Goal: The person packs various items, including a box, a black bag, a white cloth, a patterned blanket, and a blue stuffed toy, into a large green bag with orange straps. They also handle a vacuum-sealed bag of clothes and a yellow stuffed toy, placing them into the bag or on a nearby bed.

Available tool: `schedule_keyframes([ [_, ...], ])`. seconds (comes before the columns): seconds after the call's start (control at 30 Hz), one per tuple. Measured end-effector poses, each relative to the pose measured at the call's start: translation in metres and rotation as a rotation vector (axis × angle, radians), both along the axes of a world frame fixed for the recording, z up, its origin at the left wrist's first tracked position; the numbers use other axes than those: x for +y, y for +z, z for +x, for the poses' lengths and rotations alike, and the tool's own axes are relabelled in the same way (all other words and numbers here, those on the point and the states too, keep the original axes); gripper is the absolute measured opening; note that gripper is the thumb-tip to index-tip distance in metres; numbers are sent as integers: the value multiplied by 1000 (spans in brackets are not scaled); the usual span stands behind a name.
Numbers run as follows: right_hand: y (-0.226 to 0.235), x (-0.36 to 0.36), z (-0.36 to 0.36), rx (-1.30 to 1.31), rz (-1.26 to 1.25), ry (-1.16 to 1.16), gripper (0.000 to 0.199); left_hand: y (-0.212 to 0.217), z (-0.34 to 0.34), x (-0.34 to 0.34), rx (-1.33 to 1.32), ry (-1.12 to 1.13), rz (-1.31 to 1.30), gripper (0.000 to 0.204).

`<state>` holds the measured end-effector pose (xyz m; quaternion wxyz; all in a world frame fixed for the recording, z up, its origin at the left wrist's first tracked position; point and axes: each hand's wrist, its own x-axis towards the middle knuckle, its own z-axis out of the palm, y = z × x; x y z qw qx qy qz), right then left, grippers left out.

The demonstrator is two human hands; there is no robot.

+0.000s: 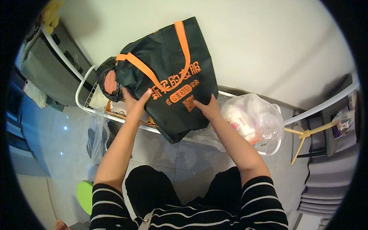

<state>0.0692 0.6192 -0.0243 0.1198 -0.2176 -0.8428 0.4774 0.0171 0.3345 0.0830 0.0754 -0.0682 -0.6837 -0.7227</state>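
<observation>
A dark tote bag (161,50) with orange handles and orange print is held up, tilted, between my two hands. My left hand (135,102) grips its lower left side, thumb across the front and fingers mostly hidden. On the right edge my right hand (209,109) grips it too, thumb on the front, the other fingers behind. Beside the tote's left edge, close to my left fingertips, is a black plastic bag (104,73) with something pinkish-orange (111,82) showing. The tote's contents cannot be seen.
Below the tote stands a white wire rack (82,89) against the pale wall. A clear plastic bag (264,113) holding a white package (237,122) lies at its right end. A yellow stand (304,134) is farther right. A green round object (85,195) sits at lower left.
</observation>
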Motion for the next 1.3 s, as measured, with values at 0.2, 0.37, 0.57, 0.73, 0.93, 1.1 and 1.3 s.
schedule_keyframes([
  [0.2,113,-55,-16,137,115,203,122,-15,9,94,-552,-662,537,46],
  [0.37,129,-4,4,37,59,143,131,-27,51,131,-736,-845,474,45],
  [0.57,147,11,41,42,26,325,120,-15,76,138,-467,-1056,2,41],
  [0.73,157,44,50,289,293,111,76,-9,86,144,13,-1098,-314,58],
  [0.93,155,134,79,538,234,-199,60,-63,-3,94,119,-507,-855,49],
  [1.1,153,101,77,541,-262,-316,69,-100,-86,71,49,37,-1052,83],
  [1.3,144,62,69,547,-42,-169,64,-100,-98,95,-245,-16,-1243,114],
])
